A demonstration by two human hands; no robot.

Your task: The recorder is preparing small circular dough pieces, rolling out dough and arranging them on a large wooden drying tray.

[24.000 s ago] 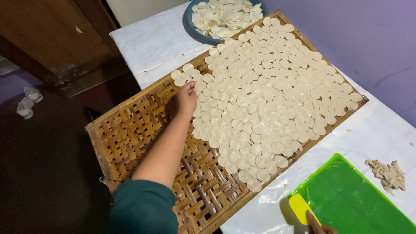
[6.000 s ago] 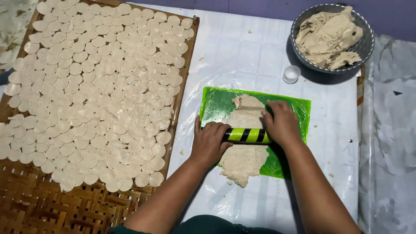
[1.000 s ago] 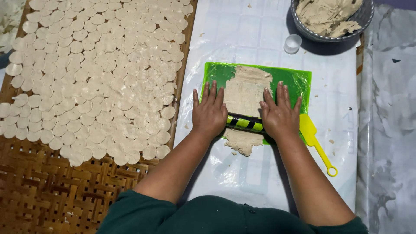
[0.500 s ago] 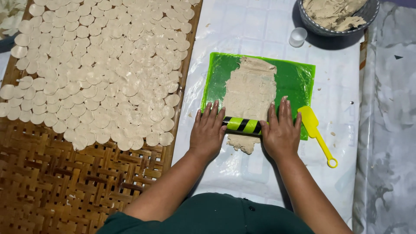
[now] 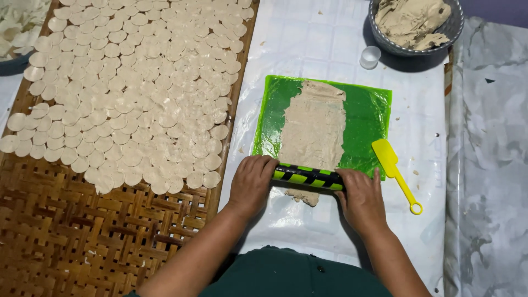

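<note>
On the green mat (image 5: 367,118), both palms press the striped roller (image 5: 308,176).

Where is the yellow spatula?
In the head view, the yellow spatula lies on the white table cover, at the right edge of the green mat, just beyond the right hand.

One roller (image 5: 308,176), one spatula (image 5: 394,168), one bowl (image 5: 385,45), one mat (image 5: 368,118).
</note>
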